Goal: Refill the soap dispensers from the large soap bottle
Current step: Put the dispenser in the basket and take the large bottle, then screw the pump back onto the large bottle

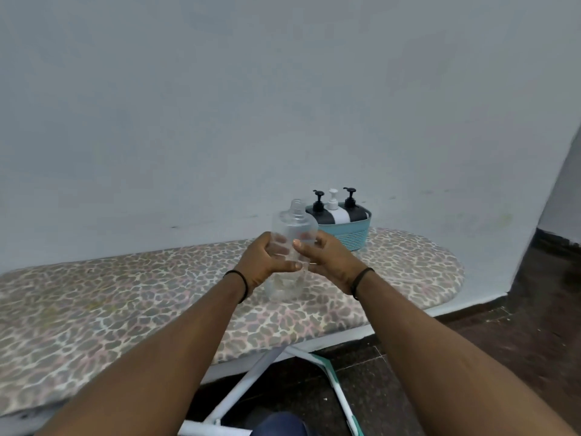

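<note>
Left hand (267, 262): wrapped round the left side of the clear bottle (290, 250), thumb across its front. Black band at the wrist.

Right hand (330, 261): grips the bottle's right side, thumb laid on the front wall. Two-handed hold probably steadies a wide, slippery body before tipping.

Clear bottle: large, transparent, neck uncapped and pointing up, nearly upright, raised above the ironing board (125, 294). It looks almost empty; how much soap remains cannot be told. Cap not in view.

Soap dispensers: two dark ones (319, 212) (353, 209) with black pumps flank a white one (336, 212), pumps fitted, so none is ready to receive soap.

Basket (355, 236): teal, slatted, holds the three dispensers upright together behind the bottle, against the wall (283, 89).

Ironing board: leopard-print cover, serves as the bench; white legs (239, 388) below.
</note>
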